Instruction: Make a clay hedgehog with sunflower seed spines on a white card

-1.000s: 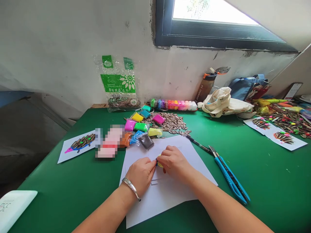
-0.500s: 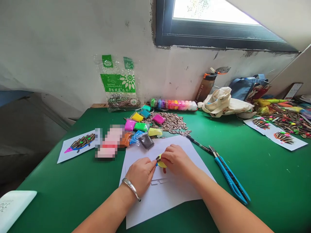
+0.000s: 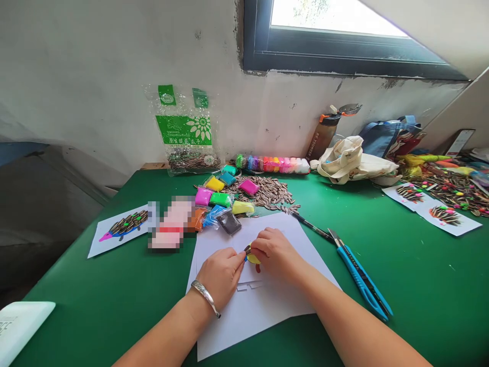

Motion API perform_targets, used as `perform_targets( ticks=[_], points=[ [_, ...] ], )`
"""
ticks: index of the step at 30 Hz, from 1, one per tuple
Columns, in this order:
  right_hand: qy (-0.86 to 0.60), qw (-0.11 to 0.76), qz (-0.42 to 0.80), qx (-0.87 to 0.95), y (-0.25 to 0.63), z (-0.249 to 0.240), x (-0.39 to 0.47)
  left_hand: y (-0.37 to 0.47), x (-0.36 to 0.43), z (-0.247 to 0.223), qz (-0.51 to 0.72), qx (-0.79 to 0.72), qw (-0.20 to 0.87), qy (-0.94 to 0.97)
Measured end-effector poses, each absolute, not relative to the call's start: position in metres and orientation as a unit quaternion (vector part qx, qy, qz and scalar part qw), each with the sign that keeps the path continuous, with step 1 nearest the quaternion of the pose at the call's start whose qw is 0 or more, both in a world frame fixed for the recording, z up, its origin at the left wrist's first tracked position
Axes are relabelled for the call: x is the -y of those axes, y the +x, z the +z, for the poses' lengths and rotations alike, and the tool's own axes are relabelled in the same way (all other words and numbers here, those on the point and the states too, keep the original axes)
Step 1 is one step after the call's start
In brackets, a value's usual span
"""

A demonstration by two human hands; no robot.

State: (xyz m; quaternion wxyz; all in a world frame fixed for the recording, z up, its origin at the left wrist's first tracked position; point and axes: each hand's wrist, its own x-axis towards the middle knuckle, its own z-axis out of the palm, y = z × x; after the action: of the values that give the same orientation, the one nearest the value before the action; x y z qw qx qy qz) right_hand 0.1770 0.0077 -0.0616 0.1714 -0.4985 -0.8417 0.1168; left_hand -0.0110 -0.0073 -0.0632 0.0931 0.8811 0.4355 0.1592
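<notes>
Meeting over a yellow shape

At six o'clock, left hand and right hand touch together around it on white paper, exact grip hidden. Green counter spans from the paper's right edge past a blue cutter, four o'clock.

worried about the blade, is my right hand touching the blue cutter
Apart: the head view shows paper and green tabletop between the right hand and blue cutter.

Daylight from blown-out window, dim left edge, sheen on green tabletop, pixelated patch
</notes>
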Motion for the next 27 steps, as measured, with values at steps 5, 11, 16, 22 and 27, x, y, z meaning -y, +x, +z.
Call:
perform_targets(
  ticks=[5,11,16,22,27],
  points=[
    [-0.494,0.182,0.118,0.842,0.1778,-0.0633,-0.0083,-0.0109,0.0079,-0.0609,0.166,-0.429,0.090,0.883],
    [-0.510,0.201,0.114,0.829,0.1810,-0.0603,-0.0096,-0.0132,0.0088,-0.0608,0.179,-0.436,0.125,0.873],
    [-0.511,0.198,0.122,0.827,0.1793,-0.0599,-0.0087,-0.0145,0.0085,-0.0622,0.188,-0.436,0.137,0.869],
    [-0.500,0.191,0.128,0.835,0.1775,-0.0631,-0.0078,-0.0124,0.0081,-0.0625,0.176,-0.440,0.127,0.871],
    [-0.504,0.222,0.119,0.826,0.1791,-0.0619,-0.0090,-0.0142,0.0079,-0.0604,0.209,-0.435,0.165,0.860]
  ],
)
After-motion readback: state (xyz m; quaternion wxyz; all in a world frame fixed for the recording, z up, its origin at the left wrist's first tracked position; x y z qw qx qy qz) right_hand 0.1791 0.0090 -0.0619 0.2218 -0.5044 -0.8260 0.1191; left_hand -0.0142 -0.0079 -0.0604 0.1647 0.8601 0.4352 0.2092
